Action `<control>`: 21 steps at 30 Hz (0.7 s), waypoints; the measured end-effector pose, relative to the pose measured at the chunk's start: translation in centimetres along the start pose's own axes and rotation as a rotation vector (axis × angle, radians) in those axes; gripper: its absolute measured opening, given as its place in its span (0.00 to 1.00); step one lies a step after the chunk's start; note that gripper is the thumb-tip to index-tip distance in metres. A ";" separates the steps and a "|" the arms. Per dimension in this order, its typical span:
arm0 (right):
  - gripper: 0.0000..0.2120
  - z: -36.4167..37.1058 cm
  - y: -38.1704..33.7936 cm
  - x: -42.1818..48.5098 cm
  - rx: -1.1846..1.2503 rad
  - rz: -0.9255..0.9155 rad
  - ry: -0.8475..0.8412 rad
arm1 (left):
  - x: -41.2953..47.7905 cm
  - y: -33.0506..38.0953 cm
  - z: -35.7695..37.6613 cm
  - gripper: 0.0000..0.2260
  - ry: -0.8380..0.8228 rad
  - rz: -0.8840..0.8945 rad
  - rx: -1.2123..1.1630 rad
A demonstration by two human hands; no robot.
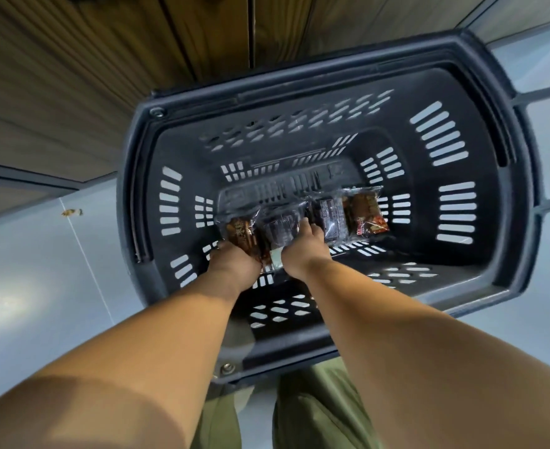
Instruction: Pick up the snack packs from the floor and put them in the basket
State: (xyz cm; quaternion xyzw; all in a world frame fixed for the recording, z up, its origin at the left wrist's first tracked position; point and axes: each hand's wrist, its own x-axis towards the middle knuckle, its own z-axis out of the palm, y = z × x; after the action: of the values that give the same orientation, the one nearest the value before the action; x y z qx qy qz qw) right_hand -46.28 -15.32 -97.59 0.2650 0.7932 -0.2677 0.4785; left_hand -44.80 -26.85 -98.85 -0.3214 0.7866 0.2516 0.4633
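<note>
- Olive trousers (319, 416) and two bare forearms (157, 345) sit closest, both arms reaching down into the dark slotted shopping basket (493, 124).
- On its bottom lie the snack packs (364, 215), a row in clear crinkly wrap.
- At the row's left end the left hand (233, 262) grips a brown pack, while the right hand (304, 251) lays fairly straight fingers on a dark middle one.
- They look light, soft and slippery, so a sealed edge seems the best hold.
- Grey floor (40, 270), wooden panelling (72, 76) and a small scrap (72, 212) lie outside the basket; nothing seems to block the hands.

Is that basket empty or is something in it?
Not empty. Several snack packs lie in a row on the basket floor, the left hand and right hand down among them.
</note>
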 end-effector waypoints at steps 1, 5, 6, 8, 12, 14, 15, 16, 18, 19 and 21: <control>0.36 -0.6 -0.2 -0.7 -0.018 -0.014 0.017 | -0.7 0.3 -0.6 0.24 0.006 0.001 0.011; 0.27 -2.8 -1.5 -4.0 -0.032 -0.070 0.107 | -4.6 1.7 -3.9 0.18 0.063 0.017 0.002; 0.25 -3.6 -2.0 -5.2 -0.008 -0.078 0.117 | -5.9 2.2 -4.8 0.14 0.081 0.059 0.005; 0.20 -5.5 -3.2 -7.9 0.006 -0.113 0.147 | -8.6 3.4 -7.0 0.12 0.118 0.130 0.037; 0.14 -10.3 -6.0 -14.4 -0.028 -0.239 0.241 | -15.0 6.5 -11.9 0.15 0.181 0.203 0.062; 0.13 -12.5 -7.1 -18.2 -0.013 -0.297 0.284 | -18.6 7.9 -14.4 0.15 0.211 0.244 0.083; 0.14 -13.7 -7.7 -20.1 0.004 -0.328 0.309 | -20.5 8.6 -15.7 0.14 0.229 0.266 0.087; 0.14 -14.8 -8.2 -22.1 0.005 -0.358 0.332 | -22.4 9.1 -16.9 0.13 0.250 0.293 0.095; 0.15 -16.7 -8.9 -26.1 -0.014 -0.398 0.367 | -26.3 9.7 -19.2 0.14 0.273 0.319 0.108; 0.15 -17.6 -9.3 -28.0 -0.012 -0.411 0.384 | -27.8 10.0 -20.3 0.14 0.278 0.318 0.097; 0.15 -19.2 -9.9 -31.8 0.006 -0.426 0.400 | -31.3 10.3 -22.4 0.15 0.265 0.319 0.102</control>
State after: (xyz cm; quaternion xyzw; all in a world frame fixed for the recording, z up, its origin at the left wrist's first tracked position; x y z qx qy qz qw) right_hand -52.07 -14.60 -59.60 0.1414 0.9089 -0.3067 0.2447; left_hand -53.74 -26.96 -60.04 -0.1994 0.8933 0.2370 0.3258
